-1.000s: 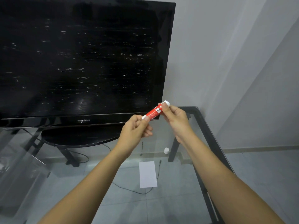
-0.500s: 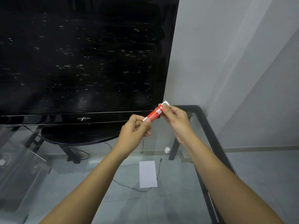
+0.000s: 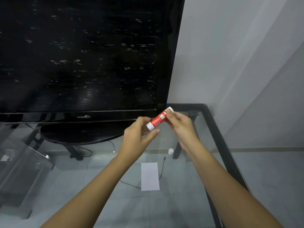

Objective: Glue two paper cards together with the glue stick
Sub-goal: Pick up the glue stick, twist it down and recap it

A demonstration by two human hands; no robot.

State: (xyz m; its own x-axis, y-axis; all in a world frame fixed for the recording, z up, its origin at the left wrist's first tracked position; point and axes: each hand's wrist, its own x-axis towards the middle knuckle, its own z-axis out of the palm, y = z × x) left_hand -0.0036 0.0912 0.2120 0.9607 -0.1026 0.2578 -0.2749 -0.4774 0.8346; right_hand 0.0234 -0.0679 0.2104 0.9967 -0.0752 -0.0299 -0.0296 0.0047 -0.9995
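Note:
My right hand (image 3: 180,125) grips the upper end of a red glue stick (image 3: 158,119) with white ends, held tilted in the air above the glass table (image 3: 215,129). My left hand (image 3: 137,135) is just below and left of it. Its thumb and forefinger are spread around the stick's lower white end without clearly touching it. A white paper card (image 3: 150,176) lies flat on the glass below my hands; I see only one. A small white cap (image 3: 170,151) rests on the glass behind the card.
A large black television (image 3: 82,55) on an oval base (image 3: 79,134) fills the back left of the table. A clear plastic box (image 3: 21,162) sits at the left. The table's black frame runs along the right; cables show on the floor through the glass.
My left fingers, which were pinching the stick's lower end, have spread apart and the white end now shows. My right hand still holds the stick in about the same place.

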